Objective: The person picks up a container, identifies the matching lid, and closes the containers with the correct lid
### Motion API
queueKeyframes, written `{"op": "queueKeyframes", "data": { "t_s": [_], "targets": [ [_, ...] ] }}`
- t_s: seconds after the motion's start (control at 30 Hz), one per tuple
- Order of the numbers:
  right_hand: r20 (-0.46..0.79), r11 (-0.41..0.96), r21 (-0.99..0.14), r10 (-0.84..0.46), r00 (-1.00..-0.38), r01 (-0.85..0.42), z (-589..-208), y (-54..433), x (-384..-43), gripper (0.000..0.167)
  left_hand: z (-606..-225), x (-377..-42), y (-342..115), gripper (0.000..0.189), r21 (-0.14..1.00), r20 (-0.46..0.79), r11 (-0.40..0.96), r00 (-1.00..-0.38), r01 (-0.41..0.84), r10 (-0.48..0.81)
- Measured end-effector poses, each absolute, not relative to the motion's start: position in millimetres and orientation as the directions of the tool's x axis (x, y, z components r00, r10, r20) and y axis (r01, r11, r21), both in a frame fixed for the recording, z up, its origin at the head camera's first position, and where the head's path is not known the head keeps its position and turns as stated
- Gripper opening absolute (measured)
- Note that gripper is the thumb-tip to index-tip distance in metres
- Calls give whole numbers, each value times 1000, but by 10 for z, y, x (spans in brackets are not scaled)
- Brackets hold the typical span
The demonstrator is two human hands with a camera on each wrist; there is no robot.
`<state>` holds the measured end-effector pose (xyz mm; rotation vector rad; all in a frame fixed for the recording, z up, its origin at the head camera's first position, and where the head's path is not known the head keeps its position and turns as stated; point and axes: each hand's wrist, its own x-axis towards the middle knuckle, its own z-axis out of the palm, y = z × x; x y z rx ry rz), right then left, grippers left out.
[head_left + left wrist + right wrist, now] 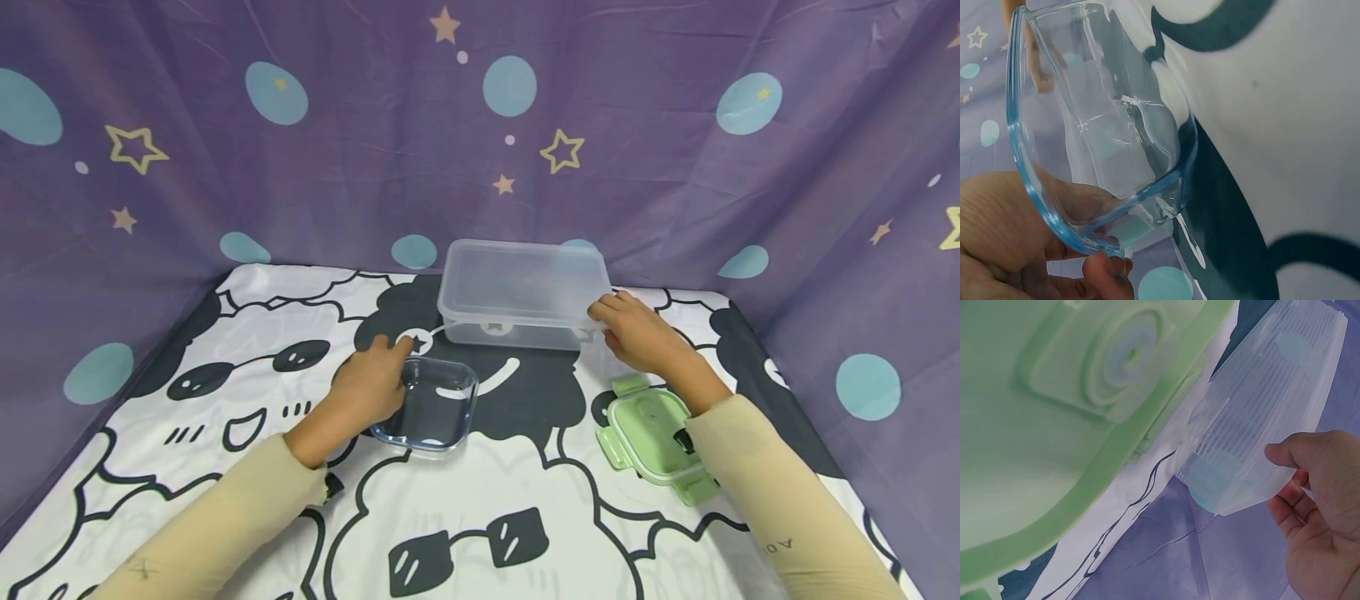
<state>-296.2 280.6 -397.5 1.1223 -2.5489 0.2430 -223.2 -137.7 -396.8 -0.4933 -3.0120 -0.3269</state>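
Note:
My left hand grips the left side of a square clear glass food container. In the left wrist view, the fingers wrap the corner below its bluish rim. At the back stands a translucent plastic box with a frosted lid over its top. My right hand holds the lid's front right corner; the right wrist view shows the thumb on one side of the edge and fingers beneath. A green snap lid lies under the right forearm, its side flaps spread outward.
A white cloth with black cartoon sheep covers the table. Behind it and at both sides hangs a purple curtain with stars and blue dots. The green lid sits close to the right sleeve.

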Motion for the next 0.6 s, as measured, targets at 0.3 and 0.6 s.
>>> {"op": "queueKeyframes", "data": {
  "t_s": [0.3,0.6],
  "targets": [
    [379,673,-14,-681,-627,-740,-3972,2806,-2970,33,-3985,-2239,-1211,59,208,101,923,-946,323,308],
    [373,675,-21,-680,-632,-738,-3968,2802,-2962,32,-3989,-2209,-1000,57,203,110,921,-943,332,315]
  ]
}}
